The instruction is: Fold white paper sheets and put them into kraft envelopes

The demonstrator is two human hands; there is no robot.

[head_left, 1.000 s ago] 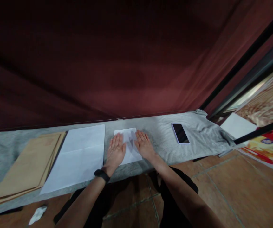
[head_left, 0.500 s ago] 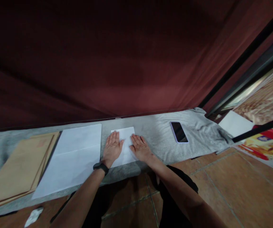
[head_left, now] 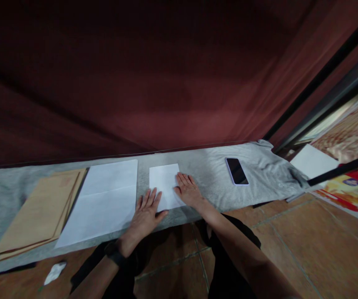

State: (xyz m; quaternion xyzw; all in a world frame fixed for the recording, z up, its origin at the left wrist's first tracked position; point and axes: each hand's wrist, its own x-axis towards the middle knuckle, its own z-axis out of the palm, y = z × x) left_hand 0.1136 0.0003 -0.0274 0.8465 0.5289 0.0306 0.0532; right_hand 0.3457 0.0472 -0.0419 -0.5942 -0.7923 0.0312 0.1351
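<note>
A small folded sheet of white paper (head_left: 165, 182) lies flat on the grey cloth between my hands. My left hand (head_left: 146, 214), a dark band on its wrist, rests with fingers spread over the paper's near left corner. Along the right edge lies my right hand (head_left: 188, 190), its fingers stretched out flat and touching the paper. Neither hand grips anything. To the left is a larger stack of white paper (head_left: 107, 203) with a crease across it. Part of the small sheet's near edge is covered by my left hand.
Brown paper envelopes (head_left: 41, 211) lie at the far left of the grey cloth (head_left: 213, 195). A phone (head_left: 237, 171) in a lilac case rests to the right. Behind hangs a dark red curtain (head_left: 166, 104). A crumpled white scrap (head_left: 55, 272) lies on the tiled floor (head_left: 291, 236).
My left hand has slid toward me, from the middle of the small paper to its near left corner, uncovering more of it. My right hand stays at the right edge. The view has shifted slightly.
</note>
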